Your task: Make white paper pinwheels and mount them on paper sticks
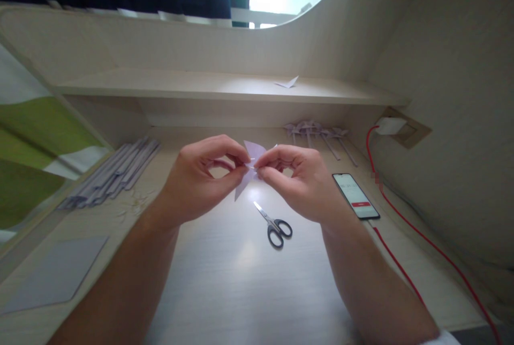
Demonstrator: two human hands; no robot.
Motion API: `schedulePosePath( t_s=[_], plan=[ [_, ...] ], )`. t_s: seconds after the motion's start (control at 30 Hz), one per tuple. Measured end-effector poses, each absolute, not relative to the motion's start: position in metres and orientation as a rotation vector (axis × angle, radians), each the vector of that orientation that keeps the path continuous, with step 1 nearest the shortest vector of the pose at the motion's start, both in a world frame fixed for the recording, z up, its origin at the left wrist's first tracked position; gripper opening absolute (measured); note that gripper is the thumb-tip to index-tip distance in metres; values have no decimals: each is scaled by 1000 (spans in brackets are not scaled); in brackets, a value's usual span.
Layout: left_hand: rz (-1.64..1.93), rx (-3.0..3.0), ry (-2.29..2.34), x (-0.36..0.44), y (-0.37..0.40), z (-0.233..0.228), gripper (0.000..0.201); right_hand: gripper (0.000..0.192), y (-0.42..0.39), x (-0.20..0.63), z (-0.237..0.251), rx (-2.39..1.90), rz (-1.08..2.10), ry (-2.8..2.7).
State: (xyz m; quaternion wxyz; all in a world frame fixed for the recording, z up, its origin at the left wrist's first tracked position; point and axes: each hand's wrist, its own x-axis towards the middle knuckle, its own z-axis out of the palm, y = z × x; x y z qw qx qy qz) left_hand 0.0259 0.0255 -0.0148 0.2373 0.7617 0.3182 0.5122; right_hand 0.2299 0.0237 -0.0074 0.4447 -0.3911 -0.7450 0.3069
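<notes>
Both hands are raised above the desk, pinching one small folded piece of pale lilac paper [254, 153] between them. My left hand [201, 176] grips its left side with thumb and forefinger. My right hand [299, 179] pinches the right side, fingertips almost touching the left ones. Flaps of the paper stick out above and below the fingers. Black-handled scissors [275, 223] lie shut on the desk [241, 280] just below the hands.
A bundle of rolled grey paper sticks [114, 173] lies at the left. Several finished paper pinwheels [317, 133] rest at the back. A phone [355, 195] with a red cable [421, 238] lies right. A grey sheet [56, 275] sits front left; a paper scrap [287, 83] on the shelf.
</notes>
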Motion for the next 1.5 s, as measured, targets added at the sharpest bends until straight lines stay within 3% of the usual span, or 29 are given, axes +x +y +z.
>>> schedulePosePath(
  t_s=[0.43,1.5],
  plan=[
    [1378,2122,946,31,27,-16,14,19,19,228,-6,-1006,605,-1905],
    [1488,2019,1035,41,28,-25,20,11,22,226,-15,-988,303,-1871]
  ],
)
